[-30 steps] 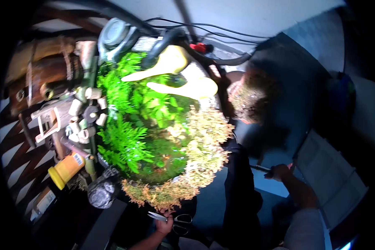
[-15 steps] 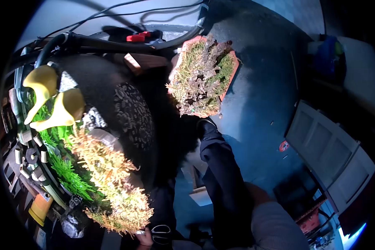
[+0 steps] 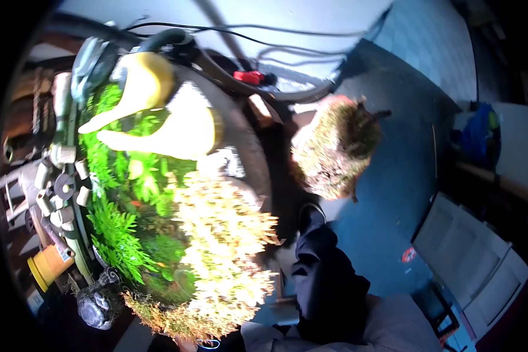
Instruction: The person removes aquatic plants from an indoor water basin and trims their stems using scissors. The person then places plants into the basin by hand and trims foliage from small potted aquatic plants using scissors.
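At the bottom edge, part of my left hand (image 3: 185,344) shows under the moss, blurred, beside the handle loop of the scissors (image 3: 208,343) it holds. Its fingers are mostly hidden. My right hand is out of the frame. Above my left hand, orange-tinted moss (image 3: 223,252) edges a round basin of water with green ferns (image 3: 114,237). Two yellow bird-like figures (image 3: 149,108) stand at its back, overlit. A moss-covered pot (image 3: 334,149) sits farther right, above my dark-trousered leg (image 3: 322,281).
Bamboo pieces (image 3: 58,193), a yellow cup (image 3: 50,264) and a dark silvery object (image 3: 95,308) line the left side. Black cables (image 3: 264,41) and a red-handled item (image 3: 249,77) lie at the back. A pale panel (image 3: 460,246) stands at right.
The view has swung right and then partly back. My right hand, seen one second ago holding something thin, is gone from sight. My left hand now shows less, at the bottom edge.
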Motion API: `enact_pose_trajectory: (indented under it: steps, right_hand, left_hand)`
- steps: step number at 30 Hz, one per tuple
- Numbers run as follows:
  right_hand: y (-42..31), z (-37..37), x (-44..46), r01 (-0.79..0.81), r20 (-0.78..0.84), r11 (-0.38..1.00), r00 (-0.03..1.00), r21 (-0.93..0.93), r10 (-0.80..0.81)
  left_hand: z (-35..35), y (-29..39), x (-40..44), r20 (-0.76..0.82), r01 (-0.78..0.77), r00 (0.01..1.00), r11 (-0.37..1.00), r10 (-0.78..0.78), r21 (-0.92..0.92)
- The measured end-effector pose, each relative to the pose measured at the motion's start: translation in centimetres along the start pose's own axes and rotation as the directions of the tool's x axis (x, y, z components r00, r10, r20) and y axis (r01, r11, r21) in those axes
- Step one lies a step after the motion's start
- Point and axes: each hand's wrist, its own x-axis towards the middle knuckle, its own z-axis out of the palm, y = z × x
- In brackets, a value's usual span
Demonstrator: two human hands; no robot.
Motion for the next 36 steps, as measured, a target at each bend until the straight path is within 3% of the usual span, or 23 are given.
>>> enact_pose_trajectory:
  steps: [12, 14, 15, 25, 33, 36]
  right_hand:
    - [-2.4, -4.3, 6.4, 0.059, -0.335, 0.991, 0.942, 0.118, -0.016]
    - [-2.3, -4.7, 6.6, 0.084, -0.361, 0.99, 0.932, 0.114, -0.038]
    - [-2.4, -4.8, 6.6, 0.101, -0.371, 0.988, 0.927, 0.114, -0.053]
    - [-3.1, -7.2, 6.2, 0.158, -0.433, 0.962, 0.9, 0.222, -0.048]
    - [-2.2, -9.4, 4.6, 0.177, -0.445, 0.941, 0.895, 0.287, -0.032]
    - [-1.4, -8.9, 2.8, 0.201, -0.456, 0.919, 0.89, 0.341, -0.025]
  left_hand:
    - [0.8, -0.7, -0.9, -0.341, -0.078, 0.932, 0.986, 0.124, 0.146]
    - [2.1, -1.5, -2.4, -0.327, 0.057, 0.944, 0.998, -0.054, 0.002]
    - [2.4, -1.6, -2.5, -0.349, 0.078, 0.934, 0.997, -0.07, 0.008]
    - [1.7, -1.0, -1.6, -0.395, -0.02, 0.918, 1.0, 0.027, 0.021]
    - [1.5, 0.2, -0.7, -0.411, 0.053, 0.91, 0.998, -0.054, -0.013]
    - [1.0, 1.4, 0.5, -0.426, -0.044, 0.903, 0.998, 0.055, 0.036]
